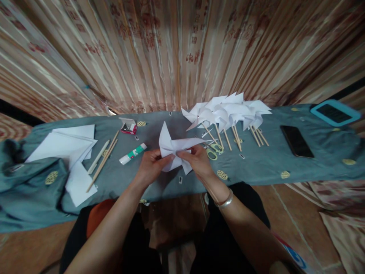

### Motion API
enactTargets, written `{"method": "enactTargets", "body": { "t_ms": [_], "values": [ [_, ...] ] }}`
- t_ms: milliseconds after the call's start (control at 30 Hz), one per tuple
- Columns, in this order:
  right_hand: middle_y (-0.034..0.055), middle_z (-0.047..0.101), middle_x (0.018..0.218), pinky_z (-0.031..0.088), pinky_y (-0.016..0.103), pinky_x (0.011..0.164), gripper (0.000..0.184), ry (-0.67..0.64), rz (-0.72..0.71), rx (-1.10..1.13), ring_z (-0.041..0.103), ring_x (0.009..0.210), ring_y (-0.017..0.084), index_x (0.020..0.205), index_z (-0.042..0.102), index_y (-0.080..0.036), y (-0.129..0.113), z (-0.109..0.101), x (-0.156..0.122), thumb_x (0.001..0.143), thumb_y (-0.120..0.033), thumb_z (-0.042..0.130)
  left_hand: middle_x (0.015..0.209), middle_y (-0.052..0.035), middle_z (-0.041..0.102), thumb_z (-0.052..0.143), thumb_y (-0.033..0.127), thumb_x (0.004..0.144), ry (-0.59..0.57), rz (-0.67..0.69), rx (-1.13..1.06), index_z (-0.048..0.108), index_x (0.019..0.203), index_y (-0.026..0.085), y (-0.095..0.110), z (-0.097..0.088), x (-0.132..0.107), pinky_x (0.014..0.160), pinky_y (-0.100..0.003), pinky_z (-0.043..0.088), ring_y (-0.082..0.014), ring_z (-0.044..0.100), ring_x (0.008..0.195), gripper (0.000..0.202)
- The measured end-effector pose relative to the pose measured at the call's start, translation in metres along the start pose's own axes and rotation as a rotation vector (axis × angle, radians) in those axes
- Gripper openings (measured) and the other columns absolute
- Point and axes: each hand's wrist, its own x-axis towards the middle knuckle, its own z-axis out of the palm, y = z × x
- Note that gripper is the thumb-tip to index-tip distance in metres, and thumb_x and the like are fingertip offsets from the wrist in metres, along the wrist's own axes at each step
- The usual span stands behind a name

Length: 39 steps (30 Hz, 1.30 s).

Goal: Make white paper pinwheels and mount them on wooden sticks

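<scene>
From remote, I see the left hand (151,163) and the right hand (199,161) pinching the white paper pinwheel (169,144) near the frame's centre. If either pinch loosens, I think its folds may spring open; too strong pressure could crease it.

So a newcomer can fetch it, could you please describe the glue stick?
On the grey tablecloth, look just left of the left hand. The glue stick lies slanted there, nearer the person than the small red box. Unlike the thin wooden sticks further left, it is a thick white tube with a green label.
</scene>
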Motion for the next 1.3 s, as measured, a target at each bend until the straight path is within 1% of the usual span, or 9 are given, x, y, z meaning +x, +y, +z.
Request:
{"method": "enactTargets", "body": {
  "t_ms": [133, 267, 333, 467, 533, 633, 833, 1100, 1300],
  "values": [
    [0.0010, 0.072, 0.071, 0.051, 0.030, 0.061, 0.020, -0.042, 0.026, 0.012, 0.065, 0.063, 0.018, 0.074, 0.071, -0.017, -0.003, -0.003, -0.001, 0.057, -0.025, 0.077, 0.085, -0.0069, 0.077, 0.080, 0.032, 0.061, -0.082, 0.021, 0.027, 0.078, 0.084, 0.019, 0.007, -0.013, -0.001, 0.074, -0.033, 0.053, -0.0226, 0.068, 0.076, 0.028],
    [-0.0005, 0.071, 0.068, 0.052, 0.031, 0.061, 0.017, -0.056, 0.025, -0.021, 0.065, 0.063, 0.018, 0.069, 0.070, -0.019, -0.003, -0.003, -0.003, 0.055, -0.025, 0.077, 0.090, -0.0075, 0.076, 0.082, 0.027, 0.058, -0.056, 0.157, 0.186, 0.078, 0.078, 0.021, 0.010, -0.021, -0.003, 0.087, -0.035, 0.051, -0.0254, 0.068, 0.087, 0.022],
    [-0.0010, 0.071, 0.069, 0.052, 0.030, 0.062, 0.017, -0.061, 0.019, -0.029, 0.065, 0.064, 0.018, 0.070, 0.070, -0.019, -0.003, -0.002, -0.004, 0.055, -0.024, 0.077, 0.089, -0.0073, 0.077, 0.083, 0.025, 0.057, -0.042, 0.197, 0.230, 0.078, 0.076, 0.022, 0.009, -0.021, -0.003, 0.088, -0.036, 0.051, -0.0259, 0.068, 0.088, 0.020],
    [-0.0020, 0.071, 0.069, 0.051, 0.028, 0.062, 0.017, -0.088, 0.016, -0.023, 0.064, 0.064, 0.017, 0.073, 0.070, -0.020, -0.002, 0.002, -0.006, 0.057, -0.020, 0.075, 0.078, -0.0067, 0.076, 0.082, 0.027, 0.056, -0.014, 0.120, 0.129, 0.078, 0.071, 0.020, 0.005, -0.015, -0.004, 0.072, -0.033, 0.054, -0.0238, 0.068, 0.071, 0.018],
    [-0.0028, 0.071, 0.069, 0.051, 0.027, 0.060, 0.021, -0.084, 0.011, -0.003, 0.064, 0.063, 0.016, 0.077, 0.071, -0.021, -0.002, 0.003, -0.006, 0.056, -0.018, 0.075, 0.071, -0.0061, 0.075, 0.083, 0.025, 0.054, 0.041, 0.070, 0.072, 0.076, 0.067, 0.019, 0.005, -0.011, -0.004, 0.063, -0.031, 0.054, -0.0220, 0.066, 0.063, 0.016],
    [-0.0030, 0.071, 0.071, 0.051, 0.027, 0.061, 0.027, -0.068, 0.016, 0.020, 0.064, 0.064, 0.016, 0.081, 0.071, -0.022, -0.001, 0.004, -0.007, 0.055, -0.018, 0.076, 0.064, -0.0052, 0.073, 0.083, 0.019, 0.052, 0.117, 0.019, 0.035, 0.075, 0.064, 0.017, 0.006, -0.006, -0.004, 0.057, -0.027, 0.051, -0.0195, 0.064, 0.057, 0.014],
    [-0.0010, 0.071, 0.072, 0.051, 0.029, 0.063, 0.022, -0.079, -0.003, -0.012, 0.064, 0.068, 0.018, 0.077, 0.071, -0.022, -0.003, 0.004, -0.007, 0.055, -0.022, 0.076, 0.066, -0.0052, 0.073, 0.082, 0.010, 0.053, 0.157, -0.025, -0.024, 0.075, 0.065, 0.016, 0.006, -0.002, -0.002, 0.057, -0.026, 0.051, -0.0190, 0.064, 0.058, 0.015],
    [-0.0010, 0.070, 0.072, 0.051, 0.029, 0.065, 0.019, -0.095, -0.006, -0.048, 0.064, 0.070, 0.018, 0.074, 0.070, -0.020, -0.003, 0.003, -0.007, 0.057, -0.024, 0.076, 0.067, -0.0048, 0.074, 0.082, 0.013, 0.049, 0.175, -0.041, -0.076, 0.075, 0.066, 0.018, 0.004, 0.003, -0.003, 0.061, -0.029, 0.053, -0.0207, 0.065, 0.062, 0.019],
    [-0.0028, 0.072, 0.080, 0.054, 0.032, 0.075, 0.036, -0.161, 0.043, 0.044, 0.067, 0.079, 0.018, 0.085, 0.066, -0.023, -0.008, 0.000, -0.006, 0.053, -0.027, 0.082, 0.070, -0.0080, 0.074, 0.083, 0.021, 0.051, 0.166, -0.058, -0.156, 0.075, 0.070, 0.015, 0.007, 0.002, -0.004, 0.063, -0.030, 0.053, -0.0212, 0.066, 0.064, 0.022]
  ]
}}
